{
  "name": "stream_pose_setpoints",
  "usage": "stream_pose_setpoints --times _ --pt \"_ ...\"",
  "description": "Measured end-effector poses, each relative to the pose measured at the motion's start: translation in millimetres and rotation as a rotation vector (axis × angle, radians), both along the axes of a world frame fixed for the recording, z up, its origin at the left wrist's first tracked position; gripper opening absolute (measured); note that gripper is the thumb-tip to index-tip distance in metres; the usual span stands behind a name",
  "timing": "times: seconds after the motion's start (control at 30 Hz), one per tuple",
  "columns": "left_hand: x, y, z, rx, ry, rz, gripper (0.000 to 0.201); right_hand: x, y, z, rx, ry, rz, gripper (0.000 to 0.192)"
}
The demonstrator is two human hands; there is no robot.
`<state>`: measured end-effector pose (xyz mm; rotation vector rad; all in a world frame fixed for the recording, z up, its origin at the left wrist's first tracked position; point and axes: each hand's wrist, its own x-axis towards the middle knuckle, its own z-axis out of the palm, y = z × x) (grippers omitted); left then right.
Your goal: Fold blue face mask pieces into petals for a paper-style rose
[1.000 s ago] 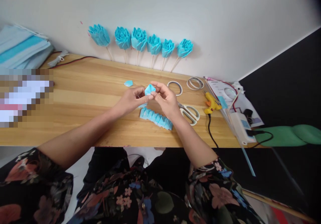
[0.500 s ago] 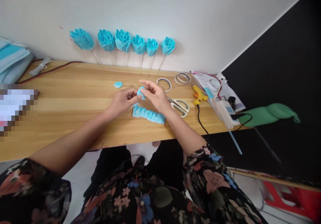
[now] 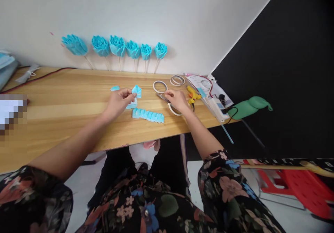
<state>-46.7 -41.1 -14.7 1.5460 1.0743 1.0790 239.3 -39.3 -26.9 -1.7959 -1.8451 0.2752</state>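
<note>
Between the thumb and fingers of my left hand (image 3: 121,100) is a folded light-blue petal (image 3: 137,90), held up with a pale strip across its lower part. Below that hand a small stack of blue pieces (image 3: 132,104) lies on the table. A row of overlapping folded blue petals (image 3: 148,115) sits nearer the front edge. My right hand (image 3: 177,99) is over the scissors (image 3: 174,110), fingertips pinched together; whatever they may hold is too small to make out. Part of the scissors is hidden by this hand.
Several blue flowers (image 3: 117,46) on sticks lean against the wall. Two tape rolls, one nearer (image 3: 160,86) and one farther back (image 3: 177,80), lie near a yellow glue gun (image 3: 193,95). A white power strip (image 3: 218,110) and a green pouch (image 3: 249,107) are at the right.
My hands have come apart: the left keeps the petal, while the right has moved right, over the scissors. The camera view has shifted to the right.
</note>
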Motion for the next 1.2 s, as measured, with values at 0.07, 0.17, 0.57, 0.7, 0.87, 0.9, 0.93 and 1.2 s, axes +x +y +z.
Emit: stream_pose_setpoints --times 0.07,0.17,0.57,0.7,0.87,0.9,0.93,1.2 --pt "0 0 -0.2 0.001 0.004 -0.005 0.023 -8 -3 -3.6 -0.026 -0.041 -0.012 0.017" --pt "0 0 -1.7 0.015 0.017 -0.007 0.022 -17 -2 -4.1 -0.03 -0.092 -0.053 0.017" --pt "-1 0 -2.0 0.034 0.039 -0.012 0.026 -17 5 -16.5 -0.01 -0.137 -0.101 0.019" --pt "0 -2 0.2 0.011 0.04 -0.035 0.03 -16 7 -19.7 0.019 -0.057 -0.154 0.02" --pt "0 -4 2.2 -0.037 0.005 -0.075 0.031 -36 -9 -7.6 0.196 0.189 0.001 0.018" --pt "0 -4 2.1 -0.041 0.0 -0.08 0.031 -43 -14 -2.9 0.277 0.198 0.055 0.016" --pt "0 -4 1.9 -0.046 -0.006 -0.086 0.031 -51 -19 2.0 0.375 0.176 0.098 0.016" --pt "0 -4 0.9 -0.072 -0.057 -0.133 0.031 -75 -26 15.9 0.765 -0.102 0.348 0.018"
